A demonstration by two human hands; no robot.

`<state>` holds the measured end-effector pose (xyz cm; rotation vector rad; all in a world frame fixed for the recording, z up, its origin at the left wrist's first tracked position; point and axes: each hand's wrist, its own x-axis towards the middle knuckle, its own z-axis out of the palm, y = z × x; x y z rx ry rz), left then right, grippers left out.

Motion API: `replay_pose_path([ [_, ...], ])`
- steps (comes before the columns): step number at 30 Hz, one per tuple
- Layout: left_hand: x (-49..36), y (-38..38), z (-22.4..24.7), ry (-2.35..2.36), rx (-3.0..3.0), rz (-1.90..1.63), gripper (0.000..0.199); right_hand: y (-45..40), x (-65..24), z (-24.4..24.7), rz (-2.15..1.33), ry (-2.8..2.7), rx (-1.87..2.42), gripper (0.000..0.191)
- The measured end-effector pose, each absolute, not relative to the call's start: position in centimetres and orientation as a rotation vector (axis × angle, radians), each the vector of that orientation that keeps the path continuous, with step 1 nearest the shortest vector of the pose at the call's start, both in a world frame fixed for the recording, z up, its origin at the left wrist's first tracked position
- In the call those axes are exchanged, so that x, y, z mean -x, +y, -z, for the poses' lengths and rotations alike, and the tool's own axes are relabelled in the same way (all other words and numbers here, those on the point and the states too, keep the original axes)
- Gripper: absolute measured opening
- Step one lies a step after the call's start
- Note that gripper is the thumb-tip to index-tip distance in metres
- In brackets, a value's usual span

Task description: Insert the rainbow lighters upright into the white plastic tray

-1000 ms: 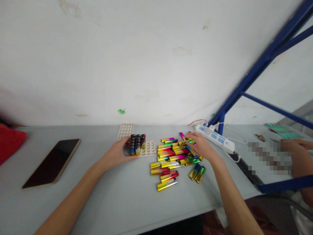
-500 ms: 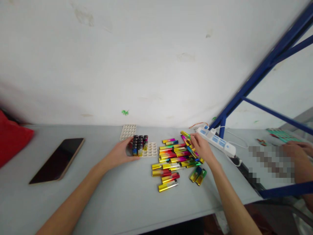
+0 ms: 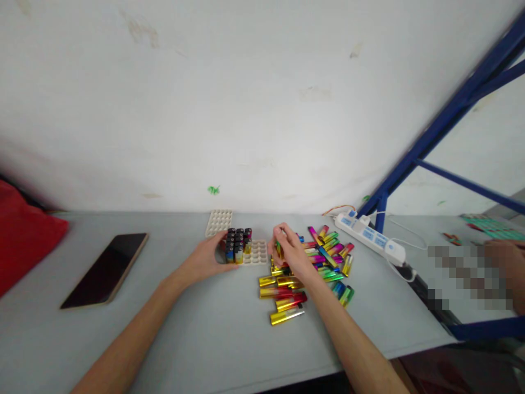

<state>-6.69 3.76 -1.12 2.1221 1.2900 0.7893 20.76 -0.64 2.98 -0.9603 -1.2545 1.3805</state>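
A white socketed tray (image 3: 257, 253) lies on the table, its left part filled with upright black-topped lighters (image 3: 235, 243). My left hand (image 3: 205, 254) curls around the tray's left end, thumb along the front and fingers behind, steadying it. Just right of the tray, my right hand (image 3: 289, 249) is closed on a green-and-yellow lighter (image 3: 279, 250), held roughly upright and partly hidden by the fingers. Beneath and beyond that hand spreads a loose pile of shiny lighters (image 3: 328, 257) in yellow, red, purple, blue and green.
A second white tray (image 3: 219, 221) lies near the wall. To the left are a dark phone-like slab (image 3: 106, 271) and a red cloth-like item (image 3: 24, 235). A white power strip (image 3: 369, 238) and blue metal frame (image 3: 410, 156) stand right; beyond, another person's hand (image 3: 506, 268).
My right hand has moved left from the far side of the pile to beside the tray, bringing a lighter with it. My left hand stays at the tray's left end.
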Motion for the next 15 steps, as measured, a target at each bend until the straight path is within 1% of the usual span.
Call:
replay_pose_path([
  [4,6.5,3.4,0.7,1.302,-2.156,-0.774,0.080,-2.1,-18.9,-2.0,-1.387,-1.307,1.016,0.060],
  [7,6.5,3.3,0.6,1.295,-2.162,-0.766,0.079,-2.2,-18.3,-1.7,-1.445,-1.211,1.092,0.069],
  [9,6.6,3.3,0.7,1.298,-2.163,-0.761,0.081,-2.2,-18.1,-1.6,-1.472,-1.117,1.184,0.071],
  [12,6.6,3.5,0.9,1.330,-2.181,-0.751,0.085,-2.2,-18.1,-1.5,-1.409,-1.053,1.265,0.067],
  [15,6.7,3.5,0.8,1.324,-2.203,-0.736,0.084,-2.3,-18.2,-1.3,-1.330,-1.087,1.256,0.057],
])
